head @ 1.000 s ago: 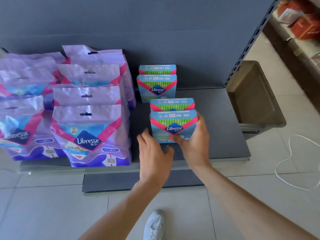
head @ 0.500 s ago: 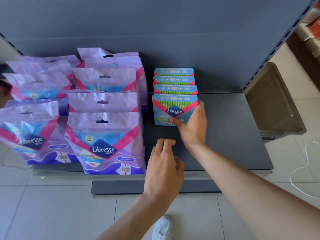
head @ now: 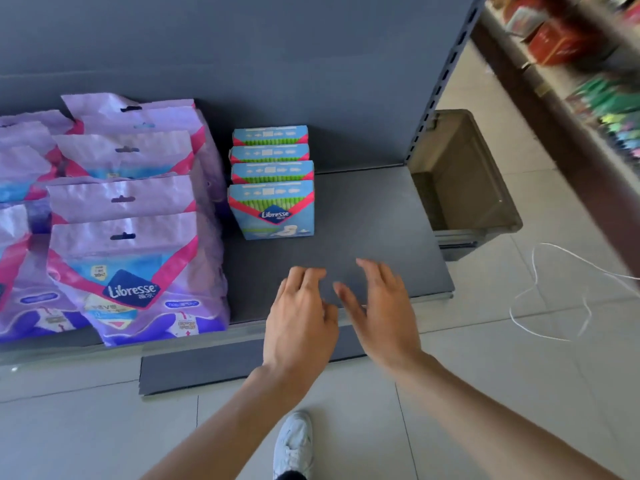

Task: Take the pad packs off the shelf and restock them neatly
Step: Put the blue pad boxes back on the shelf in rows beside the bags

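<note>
Light was bright and even, soft daylight that looked strongest on the right, where the pale floor tiles [head: 519,375] were nearly washed out. The grey back panel [head: 311,64] looked dull and darker toward the upper left. The crinkled tops of the purple packs [head: 121,237] caught a whitish sheen. Shadows were faint; a soft dark band lay between those packs and the blue boxes [head: 273,209]. At the right edge the goods on the neighbouring shelves [head: 588,81] were smeared into streaks of colour. The left hand [head: 298,323] and right hand [head: 384,313] were slightly soft at the fingertips. The wide lens made the slotted upright [head: 440,88] lean.
</note>
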